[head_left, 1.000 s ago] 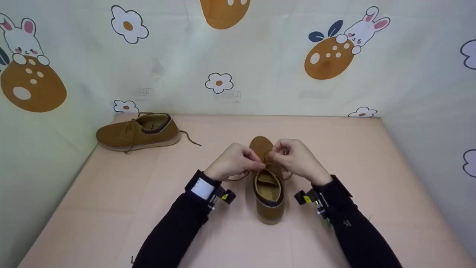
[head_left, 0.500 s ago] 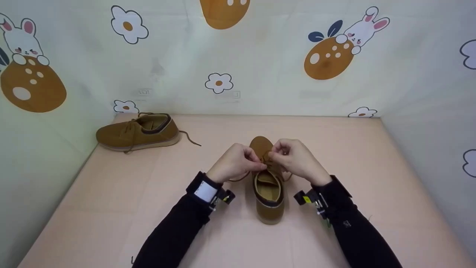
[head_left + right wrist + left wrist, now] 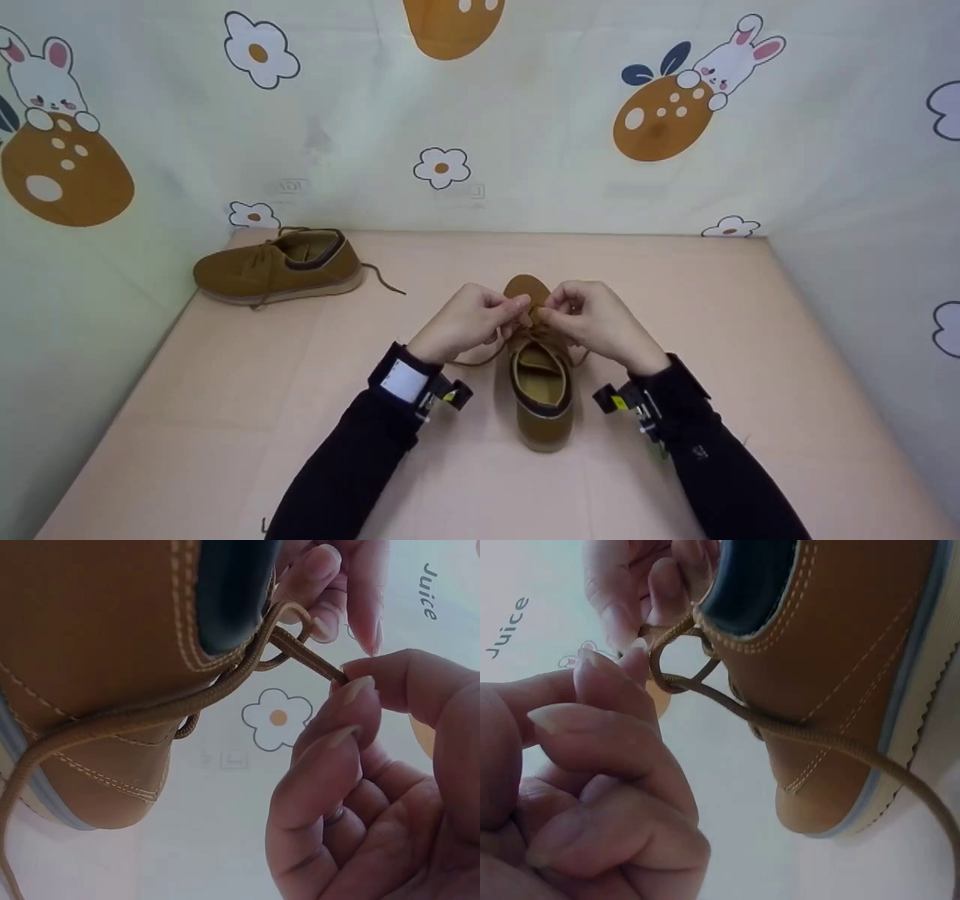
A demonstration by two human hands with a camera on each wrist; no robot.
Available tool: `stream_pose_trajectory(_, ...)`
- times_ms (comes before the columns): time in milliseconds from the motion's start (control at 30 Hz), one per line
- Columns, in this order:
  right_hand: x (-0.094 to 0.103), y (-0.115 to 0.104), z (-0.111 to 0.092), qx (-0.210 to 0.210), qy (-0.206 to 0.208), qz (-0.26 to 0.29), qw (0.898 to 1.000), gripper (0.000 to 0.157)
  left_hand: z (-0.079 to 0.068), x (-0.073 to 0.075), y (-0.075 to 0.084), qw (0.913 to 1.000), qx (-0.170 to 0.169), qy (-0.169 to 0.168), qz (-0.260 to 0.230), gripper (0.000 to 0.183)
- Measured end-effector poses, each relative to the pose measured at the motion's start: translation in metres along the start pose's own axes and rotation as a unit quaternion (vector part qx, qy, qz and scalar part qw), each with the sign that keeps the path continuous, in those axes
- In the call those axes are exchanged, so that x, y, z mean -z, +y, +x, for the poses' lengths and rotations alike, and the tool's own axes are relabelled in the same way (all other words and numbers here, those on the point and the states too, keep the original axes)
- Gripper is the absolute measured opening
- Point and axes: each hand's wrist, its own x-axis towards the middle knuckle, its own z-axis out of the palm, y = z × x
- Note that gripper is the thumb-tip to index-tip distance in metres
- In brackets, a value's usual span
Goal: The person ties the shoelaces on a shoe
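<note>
A brown lace-up shoe (image 3: 545,427) stands upright in the middle of the table, its toe pointing away from me. My right hand (image 3: 600,319) pinches a doubled brown shoelace (image 3: 307,656) between thumb and index finger, drawn taut from the shoe's lacing. At the lace loop (image 3: 656,660) beside it is my left hand (image 3: 469,319), fingers bent. In the right wrist view its thumb is apart from its other fingertips, one of which is at the loop; whether it grips the lace is unclear. A loose lace end (image 3: 832,739) hangs down the shoe's side.
Another brown shoe (image 3: 277,270) sits at the back left, toe to the left, with a lace end trailing on the pale pink tabletop (image 3: 225,420). Patterned cloth walls (image 3: 525,187) enclose the table at the back and sides.
My left hand's thumb and fingers have moved forward from the shoe's opening toward its toe, with the thumb now higher. My right hand stays nearly still on the lace.
</note>
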Motion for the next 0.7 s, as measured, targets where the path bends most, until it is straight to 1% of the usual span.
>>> stream_pose_trajectory(167, -0.0001, -0.0005, -0.0001, 0.043, -0.017, -0.013, 0.999, 0.015, 0.0010, -0.0024, -0.0012, 0.9996, 0.008, -0.009, -0.025, 0.044)
stream_pose_trajectory(267, -0.0006, -0.0022, -0.0006, 0.059, -0.030, -0.011, 0.998, 0.014, 0.0007, -0.0022, -0.0010, 0.9992, 0.016, -0.015, -0.034, 0.041)
stream_pose_trajectory(400, -0.0016, -0.0052, -0.0021, 0.069, -0.039, -0.007, 0.997, 0.009, 0.0001, -0.0014, 0.0005, 0.9985, 0.024, -0.018, -0.046, 0.027)
stream_pose_trajectory(533, -0.0022, -0.0063, -0.0032, 0.076, -0.041, -0.015, 0.996, 0.007, -0.0001, -0.0012, 0.0016, 0.9975, 0.024, -0.022, -0.063, 0.018)
stream_pose_trajectory(700, 0.0016, -0.0069, -0.0039, 0.070, -0.054, -0.025, 0.996, 0.006, -0.0005, 0.0000, 0.0019, 0.9978, 0.015, -0.017, -0.062, 0.013)
